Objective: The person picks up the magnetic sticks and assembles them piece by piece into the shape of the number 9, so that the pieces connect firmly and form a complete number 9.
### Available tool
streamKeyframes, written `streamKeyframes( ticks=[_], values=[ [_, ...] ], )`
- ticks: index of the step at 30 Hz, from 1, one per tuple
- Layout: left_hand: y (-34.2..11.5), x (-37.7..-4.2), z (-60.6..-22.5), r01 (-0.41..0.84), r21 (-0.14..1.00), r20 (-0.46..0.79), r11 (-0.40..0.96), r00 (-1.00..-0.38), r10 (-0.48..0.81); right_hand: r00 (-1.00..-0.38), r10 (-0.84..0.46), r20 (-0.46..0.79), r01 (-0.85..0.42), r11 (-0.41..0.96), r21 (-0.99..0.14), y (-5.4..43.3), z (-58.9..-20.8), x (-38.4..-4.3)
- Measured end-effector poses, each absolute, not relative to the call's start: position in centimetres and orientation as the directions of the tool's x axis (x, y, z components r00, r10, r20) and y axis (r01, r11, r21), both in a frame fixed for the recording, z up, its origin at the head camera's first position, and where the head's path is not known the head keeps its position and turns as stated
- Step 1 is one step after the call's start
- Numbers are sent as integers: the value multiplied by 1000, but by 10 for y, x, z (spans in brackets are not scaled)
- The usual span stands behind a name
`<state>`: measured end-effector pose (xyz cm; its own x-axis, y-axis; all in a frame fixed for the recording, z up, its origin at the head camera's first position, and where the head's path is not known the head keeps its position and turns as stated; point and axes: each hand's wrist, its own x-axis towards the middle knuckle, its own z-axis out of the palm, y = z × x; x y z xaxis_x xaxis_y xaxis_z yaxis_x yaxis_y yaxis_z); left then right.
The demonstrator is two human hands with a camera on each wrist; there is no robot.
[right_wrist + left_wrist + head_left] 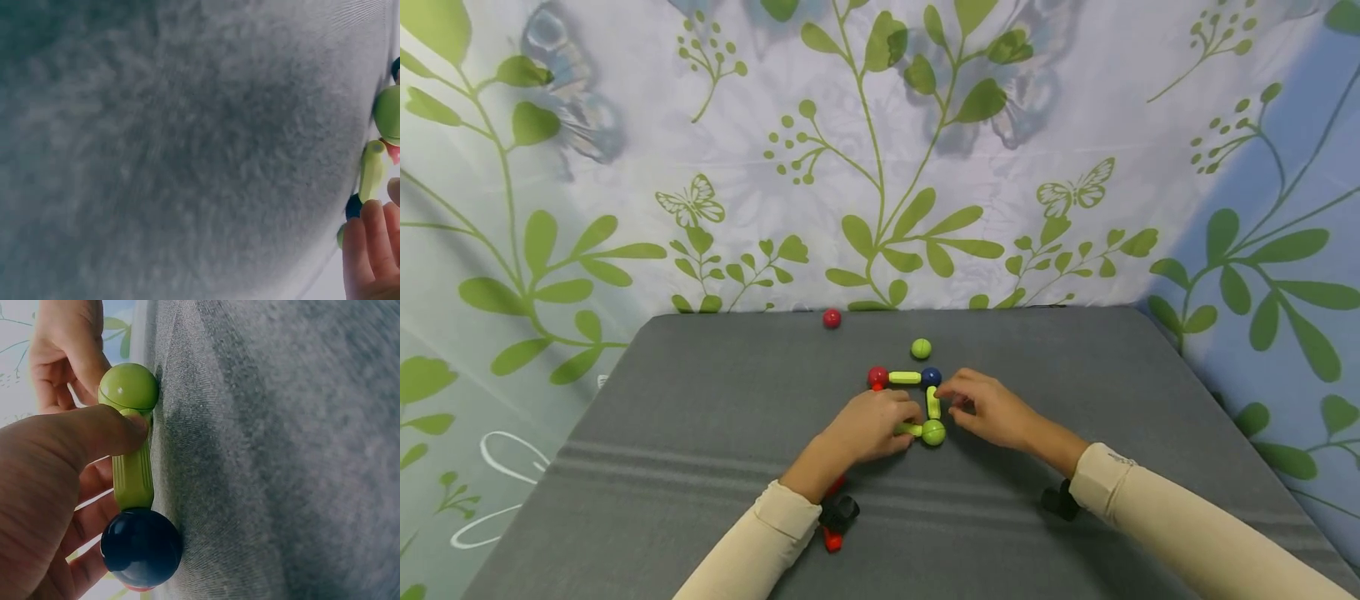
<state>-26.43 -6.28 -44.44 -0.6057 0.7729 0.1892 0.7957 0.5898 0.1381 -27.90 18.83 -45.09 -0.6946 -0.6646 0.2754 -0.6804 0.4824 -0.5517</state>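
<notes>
In the head view a red ball, a green rod and a dark blue ball form the far side of a square-like frame. A second green rod runs along its right side to a green ball. My left hand pinches the near green rod, thumb on top, between that ball and another blue ball, which the hand hides from the head view. My right hand has loosely bent fingers by the right-side rod; contact is unclear. A red rod shows partly.
A loose red ball lies at the table's back edge, and a loose green ball sits behind the frame. Red rods lie under the left wrist, partly covered by its black camera. A patterned curtain hangs behind the grey table.
</notes>
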Motion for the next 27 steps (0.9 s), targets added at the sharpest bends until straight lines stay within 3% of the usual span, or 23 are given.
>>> streamKeyframes(
  ticks=[5, 14, 23, 27],
  values=[
    [-62, -264, -445, 794, 144, 179, 590, -607, 774, -693, -677, 247, -664, 466, -585, 186, -457, -282],
    [-63, -266, -446, 797, 132, 190, 589, -604, 774, -684, -664, 301, -686, 446, -575, 183, -462, -289],
    [-61, -266, -444, 797, 134, 185, 589, -604, 775, -626, -706, 332, -741, 405, -535, 183, -461, -291],
    [-60, -267, -445, 798, 136, 180, 588, -603, 777, -636, -708, 308, -728, 417, -545, 184, -462, -291]
  ],
)
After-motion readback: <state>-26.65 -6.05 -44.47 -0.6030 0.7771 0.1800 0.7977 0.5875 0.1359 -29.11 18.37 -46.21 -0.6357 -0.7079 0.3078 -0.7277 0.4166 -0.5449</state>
